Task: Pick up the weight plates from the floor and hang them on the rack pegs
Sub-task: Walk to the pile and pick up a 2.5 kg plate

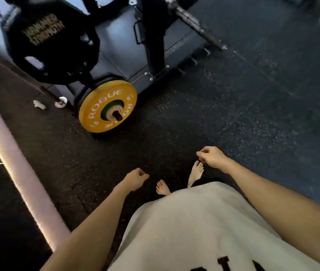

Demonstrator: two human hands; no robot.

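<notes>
A yellow weight plate [107,106] marked ROGUE hangs upright on a low peg of the black rack [155,36], with a smaller green plate at its hub. A large black plate [51,40] with gold lettering hangs higher on the rack at the upper left. My left hand [136,178] hangs low over the floor with its fingers loosely curled and holds nothing. My right hand [211,156] is a little further forward, also loosely curled and empty. Both hands are well short of the yellow plate.
Dark speckled rubber floor [233,114] stretches to the right. A barbell [194,22] slants across the top above a dark platform. A lit pale strip [18,173] runs along the left. Small white scraps [39,104] lie near the rack's foot. My bare feet [195,172] stand below my hands.
</notes>
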